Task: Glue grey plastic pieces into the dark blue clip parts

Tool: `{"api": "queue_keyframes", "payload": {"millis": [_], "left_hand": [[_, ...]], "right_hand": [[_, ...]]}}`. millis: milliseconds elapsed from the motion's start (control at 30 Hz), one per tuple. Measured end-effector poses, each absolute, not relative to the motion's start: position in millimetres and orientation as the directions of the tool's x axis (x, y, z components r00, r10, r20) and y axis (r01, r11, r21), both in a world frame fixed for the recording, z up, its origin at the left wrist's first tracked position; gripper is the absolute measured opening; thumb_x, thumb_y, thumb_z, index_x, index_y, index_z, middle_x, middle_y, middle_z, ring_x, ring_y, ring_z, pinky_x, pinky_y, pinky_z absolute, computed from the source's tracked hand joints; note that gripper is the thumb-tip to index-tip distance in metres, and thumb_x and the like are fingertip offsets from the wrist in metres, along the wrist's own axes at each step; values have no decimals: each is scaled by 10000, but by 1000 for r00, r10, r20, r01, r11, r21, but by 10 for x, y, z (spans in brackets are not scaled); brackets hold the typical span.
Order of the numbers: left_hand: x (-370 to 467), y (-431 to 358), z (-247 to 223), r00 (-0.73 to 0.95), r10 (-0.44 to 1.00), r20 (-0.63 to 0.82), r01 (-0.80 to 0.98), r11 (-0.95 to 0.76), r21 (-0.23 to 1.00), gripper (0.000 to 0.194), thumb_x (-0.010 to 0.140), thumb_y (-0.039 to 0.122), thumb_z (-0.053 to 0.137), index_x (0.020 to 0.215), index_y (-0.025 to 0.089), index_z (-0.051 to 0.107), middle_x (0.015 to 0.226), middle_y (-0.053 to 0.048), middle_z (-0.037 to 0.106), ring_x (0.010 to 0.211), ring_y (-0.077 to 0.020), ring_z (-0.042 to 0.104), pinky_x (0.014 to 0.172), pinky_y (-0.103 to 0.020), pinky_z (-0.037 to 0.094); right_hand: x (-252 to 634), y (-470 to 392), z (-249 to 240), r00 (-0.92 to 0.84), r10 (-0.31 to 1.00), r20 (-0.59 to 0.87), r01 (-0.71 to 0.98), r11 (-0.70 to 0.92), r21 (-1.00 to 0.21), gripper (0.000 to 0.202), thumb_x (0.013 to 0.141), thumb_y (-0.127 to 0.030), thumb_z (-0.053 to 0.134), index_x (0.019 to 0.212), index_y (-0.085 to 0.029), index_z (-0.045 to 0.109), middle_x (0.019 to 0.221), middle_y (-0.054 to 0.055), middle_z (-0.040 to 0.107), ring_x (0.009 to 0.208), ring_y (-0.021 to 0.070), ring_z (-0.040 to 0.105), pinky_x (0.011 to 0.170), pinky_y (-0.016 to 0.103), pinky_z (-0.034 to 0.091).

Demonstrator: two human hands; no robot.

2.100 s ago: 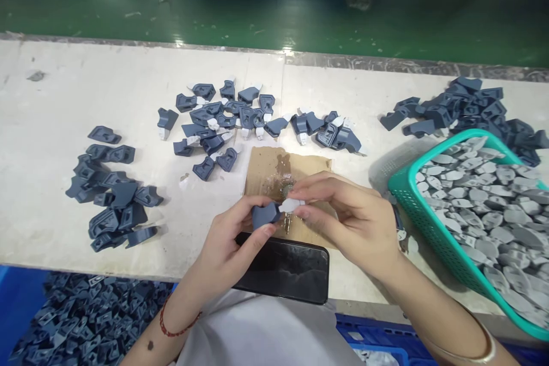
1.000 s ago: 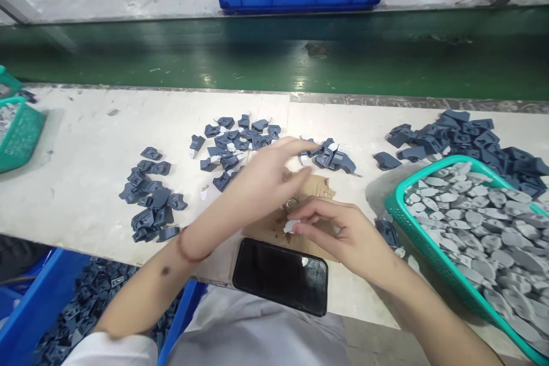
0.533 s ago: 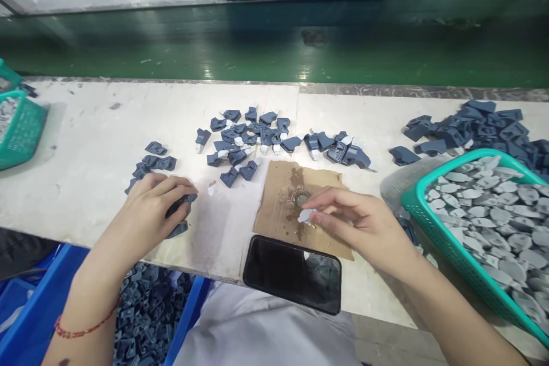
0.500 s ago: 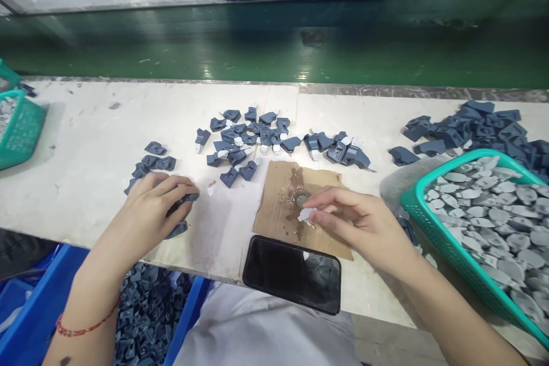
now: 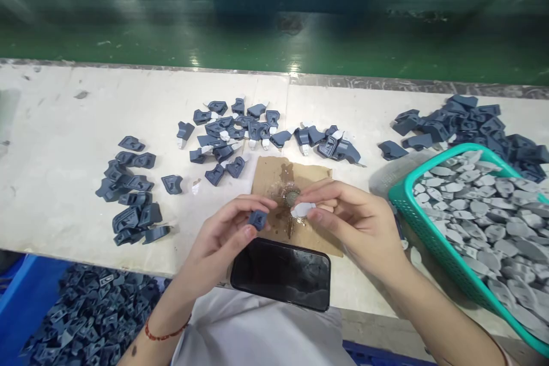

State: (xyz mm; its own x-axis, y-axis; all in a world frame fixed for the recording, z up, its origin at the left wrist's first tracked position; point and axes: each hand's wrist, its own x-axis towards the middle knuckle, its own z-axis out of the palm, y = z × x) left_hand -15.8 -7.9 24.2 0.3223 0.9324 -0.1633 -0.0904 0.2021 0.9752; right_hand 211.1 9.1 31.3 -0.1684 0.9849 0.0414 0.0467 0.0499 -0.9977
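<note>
Between thumb and fingers, my left hand holds a dark blue-grey plastic part above the left edge of a cardboard piece. My right hand pinches a pale grey leaf-shaped plastic piece by one end, over the cardboard. The two held pieces are apart, facing each other. A small round dark object rests on the cardboard among wet, shiny stains, right by my right fingertips. A black phone lies just below both hands.
A green basket full of grey pieces stands at right, with a pile of dark parts behind. Dark parts with pale pieces lie mid-table; loose dark parts lie left. A blue bin sits below; a green belt runs behind.
My left hand has come from the left-hand group of dark parts to the cardboard, bringing one part along. My right hand still holds the grey piece. The view has shifted slightly.
</note>
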Motion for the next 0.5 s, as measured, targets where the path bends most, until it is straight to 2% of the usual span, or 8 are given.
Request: {"api": "queue_keyframes", "payload": {"millis": [133, 267, 367, 500], "left_hand": [[-93, -78, 150, 379, 901, -211, -91, 263, 961, 219, 1020, 357, 568, 1151, 266, 718, 1062, -63, 697, 843, -177, 609, 778, -280, 506], [-71, -80, 95, 355, 901, -251, -97, 303, 948, 331, 1044, 456, 484, 1084, 203, 693, 857, -50, 610, 732, -173, 508, 708, -298, 441], [-40, -73, 88, 352, 897, -266, -99, 318, 943, 349, 1048, 479, 463, 1016, 192, 658, 795, -28, 550, 687, -158, 453, 665, -295, 392], [-7, -53, 86, 379, 885, -270, -145, 345, 927, 273, 1050, 456, 482, 1027, 220, 619, 769, 9, 513, 672, -135, 420, 646, -267, 367]], "right_hand": [[2104, 75, 301, -162, 983, 83, 54, 93, -994, 55, 885, -196, 749, 922, -235, 754, 951, 44, 782, 901, 162, 746, 723, 239, 621], [2102, 74, 280, -160, 980, 114, 106, 132, -986, 87, 877, -177, 746, 932, -242, 762, 962, 55, 792, 970, 203, 741, 791, 303, 633], [2097, 81, 277, -169, 976, 136, 130, 159, -979, 126, 867, -142, 751, 922, -253, 771, 955, 43, 798, 974, 202, 744, 821, 312, 630], [2080, 84, 284, -212, 960, 181, 143, 214, -966, 161, 877, -112, 735, 919, -260, 786, 982, 35, 799, 936, 183, 754, 845, 305, 631]]}}
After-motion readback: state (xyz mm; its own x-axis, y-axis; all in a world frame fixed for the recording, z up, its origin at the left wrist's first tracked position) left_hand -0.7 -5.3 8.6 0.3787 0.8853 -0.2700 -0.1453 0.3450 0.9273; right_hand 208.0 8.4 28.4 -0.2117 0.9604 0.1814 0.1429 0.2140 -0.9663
